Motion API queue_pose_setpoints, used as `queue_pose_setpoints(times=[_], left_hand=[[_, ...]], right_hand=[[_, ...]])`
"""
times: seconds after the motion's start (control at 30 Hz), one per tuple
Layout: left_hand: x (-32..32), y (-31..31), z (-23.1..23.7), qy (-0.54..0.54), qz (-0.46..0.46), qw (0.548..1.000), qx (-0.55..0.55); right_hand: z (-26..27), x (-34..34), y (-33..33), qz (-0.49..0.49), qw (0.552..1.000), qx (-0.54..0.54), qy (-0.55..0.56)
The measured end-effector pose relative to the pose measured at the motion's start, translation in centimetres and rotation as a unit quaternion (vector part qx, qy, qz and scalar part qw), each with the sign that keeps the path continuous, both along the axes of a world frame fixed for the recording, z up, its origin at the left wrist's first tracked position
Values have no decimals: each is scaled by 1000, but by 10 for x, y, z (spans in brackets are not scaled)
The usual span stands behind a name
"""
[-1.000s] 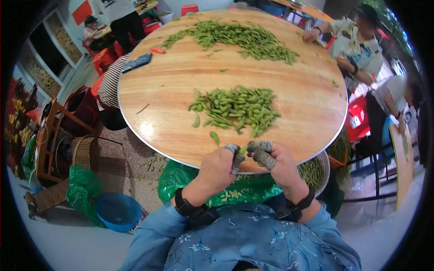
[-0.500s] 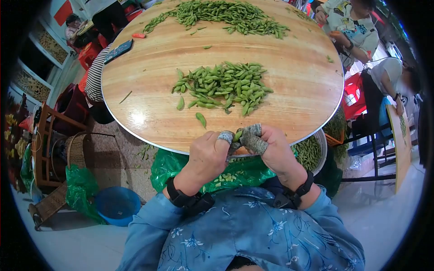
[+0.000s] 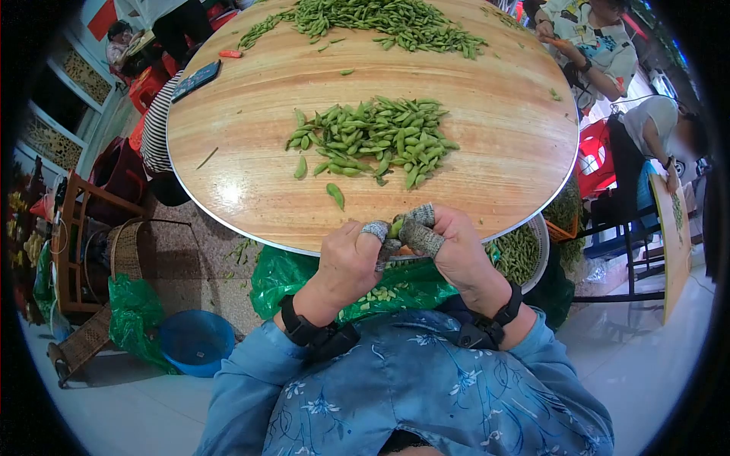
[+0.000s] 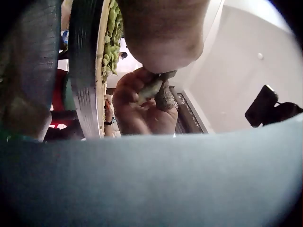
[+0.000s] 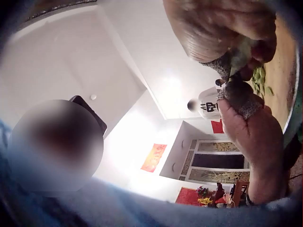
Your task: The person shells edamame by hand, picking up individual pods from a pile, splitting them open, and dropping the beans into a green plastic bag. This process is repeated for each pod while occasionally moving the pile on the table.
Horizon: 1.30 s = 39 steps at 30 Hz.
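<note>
At the near edge of the round wooden table, a green edamame pod (image 3: pixel 396 227) lies between my two hands, mostly covered by the fingers. My left hand (image 3: pixel 344 258) pinches it from the left; my right hand (image 3: pixel 461 247) pinches it from the right. Grey knitted finger covers wrap thumbs and fingers on both hands, and the fingertips meet around the pod. Beyond them is a heap of edamame pods (image 3: pixel 380 140), with a loose pod (image 3: pixel 335 195) on its near side. Below the hands, a green plastic bag (image 3: pixel 277 281) holds pale green pieces.
A larger pod heap (image 3: pixel 388 23) covers the table's (image 3: pixel 251 144) far side, near a phone (image 3: pixel 196 81). Under the right edge stands a pale basket (image 3: pixel 541 254) of pods. A blue basin (image 3: pixel 196 342) sits on the floor at left. People sit at right.
My hands have come closer together, and their fingertips now meet around the pod. The head view has shifted, so the table sits higher in it. Over the last half second the hands barely move.
</note>
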State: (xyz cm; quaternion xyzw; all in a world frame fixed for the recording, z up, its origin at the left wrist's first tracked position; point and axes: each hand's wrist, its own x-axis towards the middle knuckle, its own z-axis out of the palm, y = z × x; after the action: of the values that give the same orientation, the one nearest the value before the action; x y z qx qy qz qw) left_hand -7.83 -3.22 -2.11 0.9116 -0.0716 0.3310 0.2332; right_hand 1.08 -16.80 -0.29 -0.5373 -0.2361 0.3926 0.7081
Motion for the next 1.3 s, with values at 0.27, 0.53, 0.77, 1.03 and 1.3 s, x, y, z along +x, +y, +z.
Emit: queue_pose_setpoints(times=[0.27,0.53,0.77,1.03,1.3], left_hand=[[-5,-10,-7,77,-9,923,-377],[-9,-7,17,216,-18,906,-364],[-11,2,22,231,-108,808,-531],[-12,-3,25,246,-60,780,-572],[-11,-2,21,308,-63,779,-542]], right_hand=[[-5,-5,4,-5,998,60,31],[-1,3,-2,-5,1000,5,12],[6,2,-5,4,994,-15,-112],[5,1,-7,-15,927,-59,-369],[-3,2,-5,10,976,-54,-209]])
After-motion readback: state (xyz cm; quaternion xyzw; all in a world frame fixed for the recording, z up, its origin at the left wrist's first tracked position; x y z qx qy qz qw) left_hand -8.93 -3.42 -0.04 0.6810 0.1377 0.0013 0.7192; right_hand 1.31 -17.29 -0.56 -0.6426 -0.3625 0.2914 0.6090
